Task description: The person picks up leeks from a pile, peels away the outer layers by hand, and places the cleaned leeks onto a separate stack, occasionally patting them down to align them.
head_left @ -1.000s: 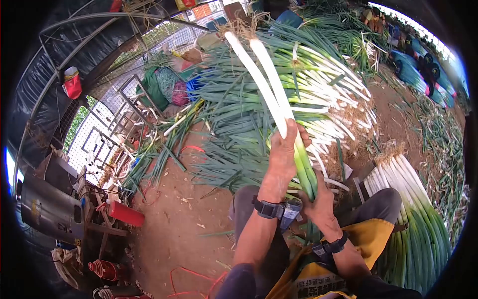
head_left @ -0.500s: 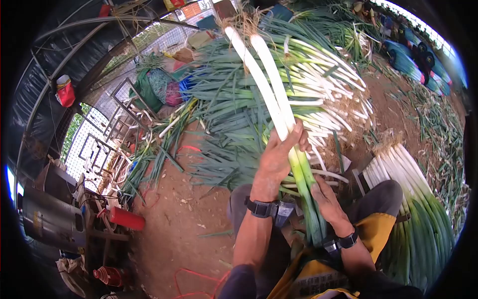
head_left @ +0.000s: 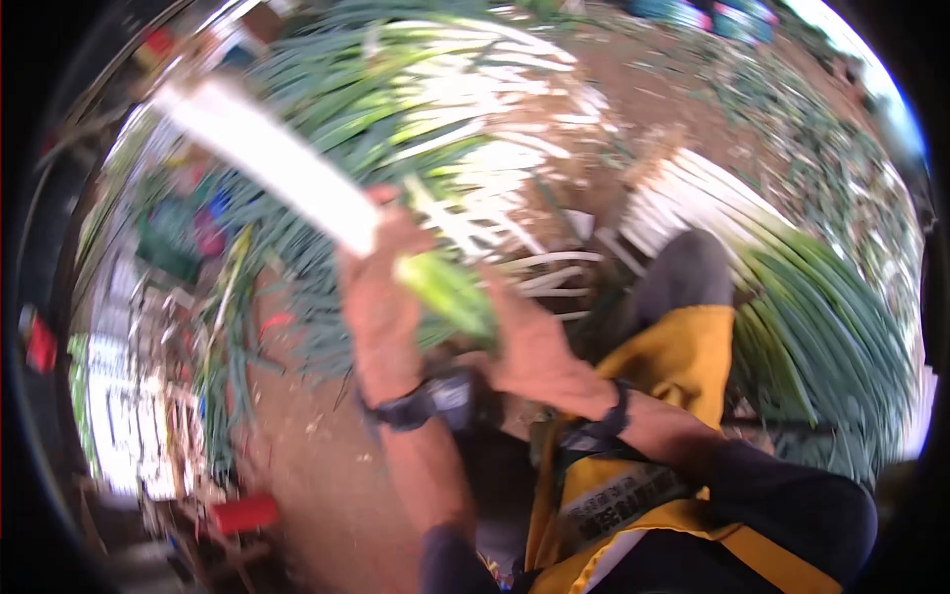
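Two or so long green onions (head_left: 272,163), blurred by motion, slant across the view with white root ends up at the left. My left hand (head_left: 381,262) is closed around them where white turns to green. Below it, my right hand (head_left: 529,342) is wrapped about the green part, its fingertips partly hidden and smeared. The leaf ends disappear behind my right hand and wrist. Just beyond my hands lies a wide heap of loose green onions (head_left: 475,148), white stalks pointing right.
An aligned bundle of green onions (head_left: 772,257) lies on the right beside my knee (head_left: 683,282). Trimmed leaves (head_left: 762,129) litter the dirt floor (head_left: 322,485) farther right. A red cylindrical object (head_left: 244,514) and metal frames stand at the lower left. A yellow apron (head_left: 668,366) covers my lap.
The held green onions have swung left and tilted flatter, with both hands moving left along with them. The camera view has turned right and shifted, so the bundle at the right shows more fully.
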A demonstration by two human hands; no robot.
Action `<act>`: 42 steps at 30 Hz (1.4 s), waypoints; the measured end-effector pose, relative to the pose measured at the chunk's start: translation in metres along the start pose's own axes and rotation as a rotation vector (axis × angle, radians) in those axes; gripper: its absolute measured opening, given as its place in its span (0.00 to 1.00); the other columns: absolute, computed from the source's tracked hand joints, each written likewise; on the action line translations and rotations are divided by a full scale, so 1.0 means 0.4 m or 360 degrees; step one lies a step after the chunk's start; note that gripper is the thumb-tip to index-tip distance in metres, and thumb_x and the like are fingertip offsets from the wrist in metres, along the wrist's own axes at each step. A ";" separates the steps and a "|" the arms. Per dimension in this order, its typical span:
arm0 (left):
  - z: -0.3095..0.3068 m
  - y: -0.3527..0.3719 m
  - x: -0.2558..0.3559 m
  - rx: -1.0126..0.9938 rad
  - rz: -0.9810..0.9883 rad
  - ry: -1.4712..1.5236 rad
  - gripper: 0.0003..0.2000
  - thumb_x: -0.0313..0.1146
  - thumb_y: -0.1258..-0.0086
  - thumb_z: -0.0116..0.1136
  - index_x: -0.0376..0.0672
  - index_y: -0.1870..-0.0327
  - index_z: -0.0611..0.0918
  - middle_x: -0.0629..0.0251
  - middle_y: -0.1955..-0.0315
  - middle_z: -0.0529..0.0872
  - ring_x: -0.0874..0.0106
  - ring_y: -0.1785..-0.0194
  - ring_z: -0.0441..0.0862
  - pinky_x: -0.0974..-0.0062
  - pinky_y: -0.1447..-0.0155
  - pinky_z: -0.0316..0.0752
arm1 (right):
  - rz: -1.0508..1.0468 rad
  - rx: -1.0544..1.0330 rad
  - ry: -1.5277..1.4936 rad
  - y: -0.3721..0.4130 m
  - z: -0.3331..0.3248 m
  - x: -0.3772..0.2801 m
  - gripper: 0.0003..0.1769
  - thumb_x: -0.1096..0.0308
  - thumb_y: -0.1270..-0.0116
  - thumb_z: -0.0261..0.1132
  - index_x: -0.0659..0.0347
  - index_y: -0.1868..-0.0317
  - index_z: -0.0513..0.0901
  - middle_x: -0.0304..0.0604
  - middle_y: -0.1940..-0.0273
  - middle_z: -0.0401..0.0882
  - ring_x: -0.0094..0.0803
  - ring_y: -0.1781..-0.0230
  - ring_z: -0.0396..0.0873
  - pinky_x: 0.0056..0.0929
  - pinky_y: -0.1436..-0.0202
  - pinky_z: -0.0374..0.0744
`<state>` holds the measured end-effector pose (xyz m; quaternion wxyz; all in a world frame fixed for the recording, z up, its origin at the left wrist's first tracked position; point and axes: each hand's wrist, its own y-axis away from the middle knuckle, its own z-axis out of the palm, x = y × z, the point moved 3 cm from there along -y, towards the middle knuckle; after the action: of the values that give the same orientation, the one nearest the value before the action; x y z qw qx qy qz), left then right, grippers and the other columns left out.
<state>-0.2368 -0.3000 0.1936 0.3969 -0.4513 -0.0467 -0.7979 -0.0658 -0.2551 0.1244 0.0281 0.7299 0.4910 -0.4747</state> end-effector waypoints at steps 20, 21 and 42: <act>0.207 0.044 0.180 -0.0283 0.0154 0.1252 0.43 0.60 0.19 0.47 0.26 0.22 0.57 0.36 0.27 0.67 0.46 0.25 0.68 0.49 0.19 0.62 | -0.1435 0.0003 0.1040 -0.366 -0.614 -0.230 0.26 0.65 0.30 0.61 0.48 0.32 0.80 0.44 0.72 0.82 0.38 0.69 0.86 0.40 0.69 0.81; 0.233 0.032 0.139 -0.0354 0.0028 0.1186 0.41 0.59 0.17 0.44 0.27 0.22 0.58 0.36 0.29 0.69 0.46 0.26 0.70 0.50 0.20 0.65 | -0.1498 -0.0021 0.1171 -0.370 -0.676 -0.220 0.26 0.67 0.30 0.61 0.46 0.31 0.79 0.43 0.73 0.80 0.38 0.69 0.85 0.39 0.69 0.80; 0.555 -0.066 -0.715 -0.1203 -0.0920 -0.1189 0.15 0.39 0.17 0.54 0.35 0.45 0.82 0.61 0.56 0.89 0.73 0.51 0.86 0.74 0.46 0.81 | 0.0921 -0.0474 0.1612 0.243 -1.403 0.486 0.43 0.69 0.47 0.74 0.51 0.27 0.75 0.58 0.66 0.86 0.56 0.60 0.85 0.50 0.49 0.79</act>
<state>-0.0235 -0.0168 0.1151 -0.0672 -0.7797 -0.0169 -0.6223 0.3928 0.1137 0.2502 0.0207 0.9574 0.2860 0.0327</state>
